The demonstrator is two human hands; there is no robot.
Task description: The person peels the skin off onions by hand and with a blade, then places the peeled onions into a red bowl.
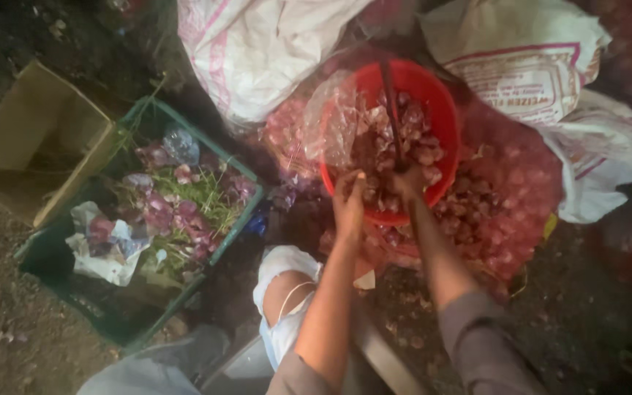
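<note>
A red plastic bucket (444, 117) full of small reddish onions (411, 139) stands in front of me, its dark handle (391, 110) lying across the top. My left hand (348, 203) rests at the bucket's near rim among the onions, fingers curled. My right hand (408, 183) is at the rim beside it, just under the handle's near end; whether it grips an onion is too blurred to tell. More onions in red mesh (506, 212) lie around the bucket.
A green crate (239, 219) at left holds onion scraps, stalks and crumpled paper. A cardboard box (34, 146) stands farther left. White woven sacks (257, 51) lie behind and right of the bucket. Dark dirt ground (9, 336) surrounds everything.
</note>
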